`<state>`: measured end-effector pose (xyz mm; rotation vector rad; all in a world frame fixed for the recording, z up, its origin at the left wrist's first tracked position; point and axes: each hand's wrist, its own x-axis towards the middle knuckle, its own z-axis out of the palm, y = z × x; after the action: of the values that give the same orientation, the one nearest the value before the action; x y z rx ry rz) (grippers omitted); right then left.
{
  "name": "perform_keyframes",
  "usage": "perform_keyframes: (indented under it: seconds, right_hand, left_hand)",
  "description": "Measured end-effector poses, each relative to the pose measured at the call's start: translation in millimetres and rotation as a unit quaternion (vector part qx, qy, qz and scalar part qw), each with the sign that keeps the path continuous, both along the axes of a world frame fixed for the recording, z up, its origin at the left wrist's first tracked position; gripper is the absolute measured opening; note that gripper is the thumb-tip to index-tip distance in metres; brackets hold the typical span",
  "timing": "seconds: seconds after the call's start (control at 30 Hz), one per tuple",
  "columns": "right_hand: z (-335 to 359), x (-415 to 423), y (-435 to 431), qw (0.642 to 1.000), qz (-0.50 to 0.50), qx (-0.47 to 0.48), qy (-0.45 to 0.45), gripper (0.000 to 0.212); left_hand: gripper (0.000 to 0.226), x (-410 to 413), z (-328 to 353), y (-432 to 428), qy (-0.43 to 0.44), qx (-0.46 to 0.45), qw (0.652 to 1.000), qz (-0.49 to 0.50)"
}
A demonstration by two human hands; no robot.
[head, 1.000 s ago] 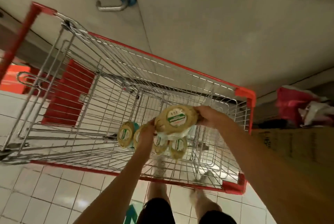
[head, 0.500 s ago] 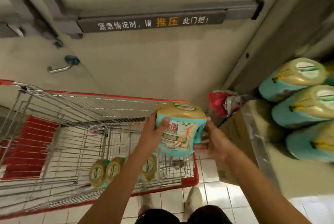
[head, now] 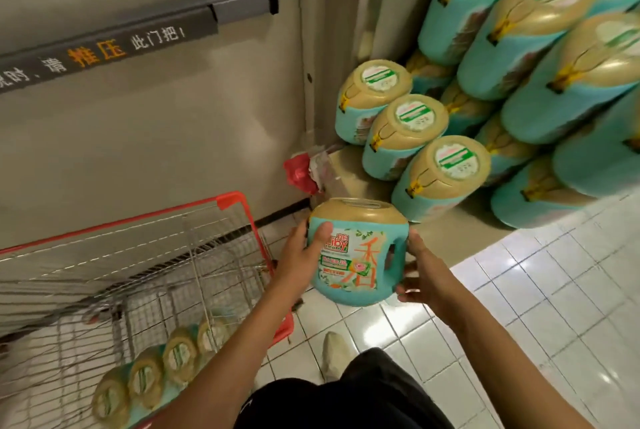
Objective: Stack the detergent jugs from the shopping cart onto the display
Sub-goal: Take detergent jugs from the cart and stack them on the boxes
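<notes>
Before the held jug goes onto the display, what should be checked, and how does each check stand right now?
1. Grip: left hand and right hand hold opposite sides of the teal detergent jug with a gold top. Ok.
2. Attitude: jug near upright, cap up. Ok.
3. Landing spot: bare beige display platform shows in front of the stacked teal jugs. Ok.
4. Path: nothing lies between jug and platform; the crumpled red bag sits off to the left. Ok.
5. Stack steadiness: cannot tell.
6. Cart emptied: gold-topped jugs sit in the red-rimmed wire cart. Not ok.
</notes>
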<state>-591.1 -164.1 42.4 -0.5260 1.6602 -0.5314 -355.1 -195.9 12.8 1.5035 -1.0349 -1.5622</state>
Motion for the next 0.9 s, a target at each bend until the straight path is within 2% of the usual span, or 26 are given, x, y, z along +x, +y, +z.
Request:
perform_keyframes:
  seconds: [0.13,0.23,0.3,0.47,0.57,0.63,0.73,0.9]
  right_hand:
    - [7,-33,13,0.997,0.008,-0.063,0.038,0.074]
    - [4,-55,18,0.993,0.005,-0.097,0.062,0.078]
    - [1,-68,22,0.99,-0.008,-0.116,0.079,0.08]
    - [-6,-93,20,0.972,-0.117,-0.194,0.065,0.061]
    - [-14,-105,9,0.96,-0.174,-0.213,0.061,0.055]
    - [-18,-111,0,0.955,-0.189,-0.208,0.094,0.048]
    - [-26,-122,-11,0.932,-0.27,-0.213,0.111,0.042]
    - [-28,-134,-20,0.905,-0.347,-0.215,0.118,0.037]
  left_hand:
    - [0.057,-30,10,4,0.011,-0.029,0.997,-0.067]
    - [0.073,-51,8,18,0.005,-0.041,0.996,-0.082]
    - [0.074,-63,7,29,-0.001,-0.059,0.995,-0.084]
    - [0.094,-104,1,40,0.037,-0.066,0.99,-0.123]
    - [0.102,-130,1,44,0.001,-0.114,0.986,-0.119]
    - [0.1,-144,4,43,-0.036,-0.148,0.982,-0.112]
    - [0.098,-163,7,40,-0.072,-0.168,0.977,-0.107]
    - [0.099,-189,10,35,-0.075,-0.164,0.978,-0.107]
